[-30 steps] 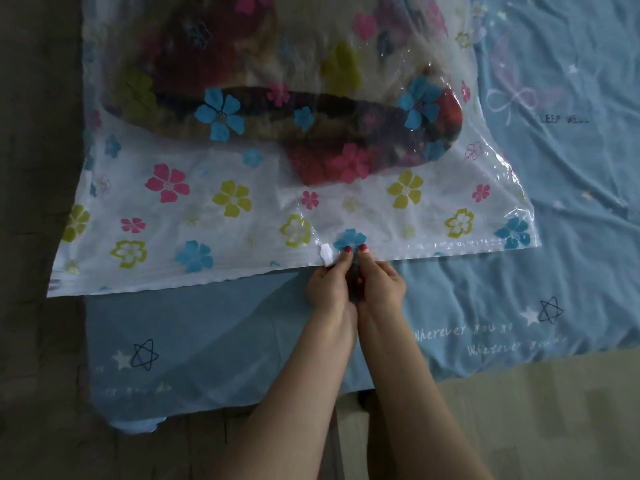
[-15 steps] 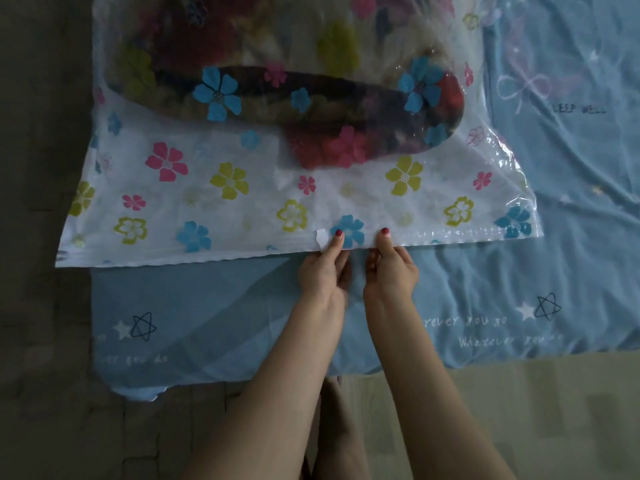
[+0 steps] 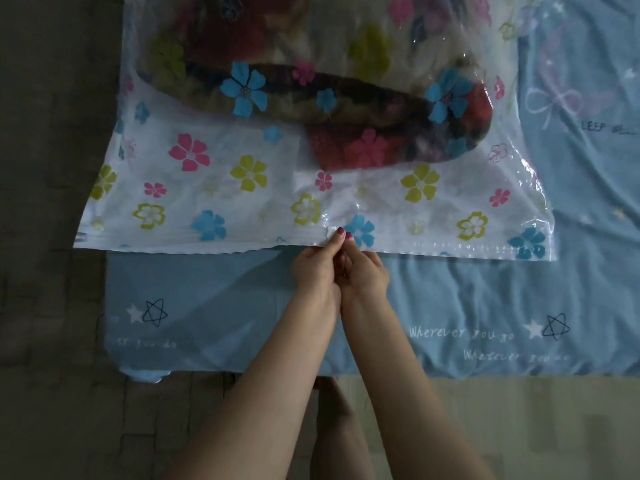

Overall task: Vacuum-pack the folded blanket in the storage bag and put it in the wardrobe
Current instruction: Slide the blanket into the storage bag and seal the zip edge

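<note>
Both hands at the mouth of the storage bag (image 3: 214, 188), about mid-width on the near edge. Left hand (image 3: 317, 268) and right hand (image 3: 363, 271) are pressed together, fingertips pinching the zip strip (image 3: 194, 237) at the same spot. Folded blanket (image 3: 346, 109) is inside the bag, pushed to the far half; bag lies flat on the blue bedsheet (image 3: 242, 306).

Risks from here:
- Seal skips a section if the pinch slides without full pressure. The strip looks wavy left of the hands, so the tracks could misalign there and leak air later.
- Plastic puckered just above the fingertips; a fold caught in the zip would break the seal.
- Blanket bulge sits close to the right-hand side of the mouth and could pull the strip open.

Can't confirm:
- Which stretch of zip is already closed: probably the left part, but light is dim.
- Whether a slider clip is under the fingers.
- Valve not visible; top of bag cut off. No wardrobe in view.
</note>
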